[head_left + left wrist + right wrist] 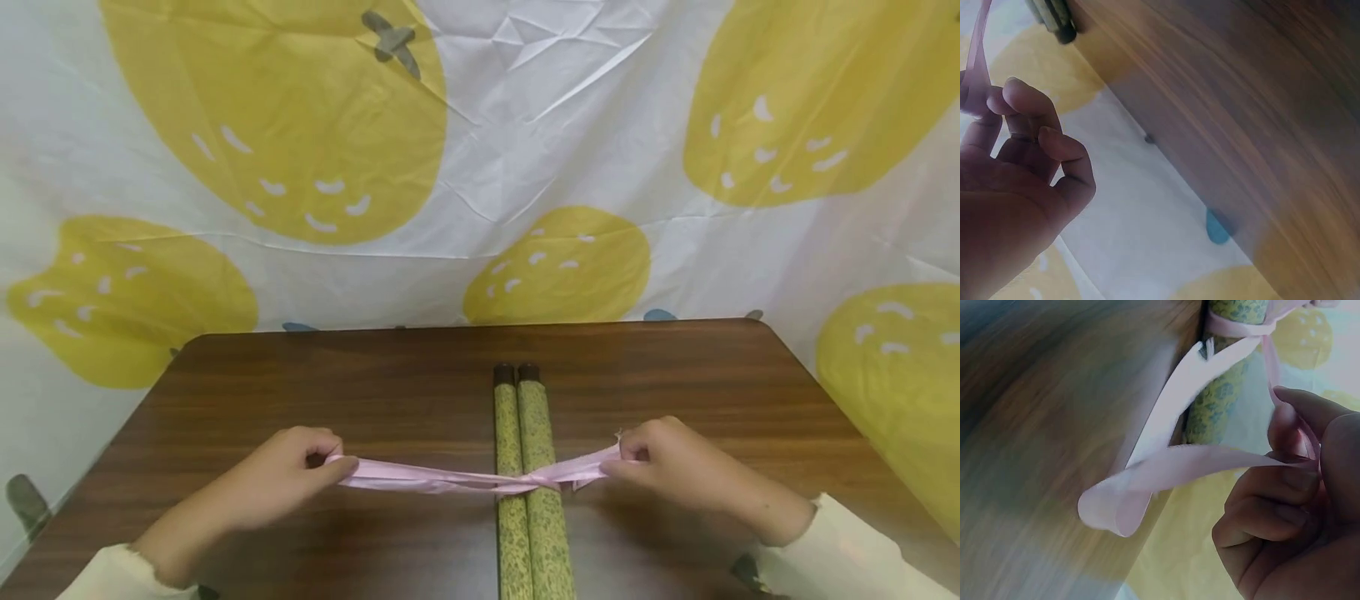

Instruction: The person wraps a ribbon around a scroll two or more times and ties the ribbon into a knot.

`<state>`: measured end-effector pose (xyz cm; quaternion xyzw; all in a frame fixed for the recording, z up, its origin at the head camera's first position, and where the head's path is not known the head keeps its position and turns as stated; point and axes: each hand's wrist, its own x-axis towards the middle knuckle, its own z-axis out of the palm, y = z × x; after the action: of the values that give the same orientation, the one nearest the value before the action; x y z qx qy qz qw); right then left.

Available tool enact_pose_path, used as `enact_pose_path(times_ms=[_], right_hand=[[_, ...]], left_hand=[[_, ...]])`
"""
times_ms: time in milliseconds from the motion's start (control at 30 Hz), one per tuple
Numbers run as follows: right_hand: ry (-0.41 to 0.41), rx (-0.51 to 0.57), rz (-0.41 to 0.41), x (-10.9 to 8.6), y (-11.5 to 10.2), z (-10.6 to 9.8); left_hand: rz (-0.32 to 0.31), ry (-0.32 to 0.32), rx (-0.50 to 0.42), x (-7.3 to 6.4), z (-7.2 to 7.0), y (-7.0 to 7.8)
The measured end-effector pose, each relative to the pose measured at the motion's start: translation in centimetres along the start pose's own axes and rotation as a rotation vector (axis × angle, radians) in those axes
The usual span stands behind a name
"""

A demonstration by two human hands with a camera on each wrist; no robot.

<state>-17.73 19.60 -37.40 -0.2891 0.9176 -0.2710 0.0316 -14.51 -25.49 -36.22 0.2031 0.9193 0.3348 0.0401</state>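
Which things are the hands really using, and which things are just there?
Part of the job:
- pink ribbon, crossing over the rolls
- two green patterned rolls, side by side
- left hand and right hand, both pinching the ribbon

Just there:
- brown table, under the rolls
- yellow-and-white cloth, behind the table

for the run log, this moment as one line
left hand: pinches ribbon; right hand: pinches ribbon; ribbon: crossed over rolls; rolls: on table
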Motion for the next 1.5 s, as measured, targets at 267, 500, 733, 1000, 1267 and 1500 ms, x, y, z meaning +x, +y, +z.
enact_pose_path(times_ms=[267, 500, 733, 1000, 1267, 1500], right_hand=[[-0.028, 0.019, 0.055, -1.0, 1.3, -1.0], [-0.060, 0.002, 0.118, -1.7, 2.4, -2.1], [-0.033, -0.034, 0.118, -2.5, 3.5, -3.2], [-0.043, -0.037, 0.099, -3.9, 4.9, -4.2], [-0.041, -0.028, 0.112, -4.9, 6.1, -4.1], [-0.065, 0.010, 0.062, -5.3, 6.8, -3.5]], left_hand=[[-0.038, 0.068, 0.024, -1.5, -1.7, -1.7], [-0.120, 0.083, 0.078, -3.0, -3.2, -3.4], [-0.176, 0.084, 0.120, -4.2, -4.6, -4.9], [-0.170, 0.114, 0.160, -4.9, -4.6, -5.7], [-0.209, 0.071, 0.218, -4.7, -3.9, -6.1], [-0.281, -0.005, 0.327, -4.6, -3.2, -6.2]])
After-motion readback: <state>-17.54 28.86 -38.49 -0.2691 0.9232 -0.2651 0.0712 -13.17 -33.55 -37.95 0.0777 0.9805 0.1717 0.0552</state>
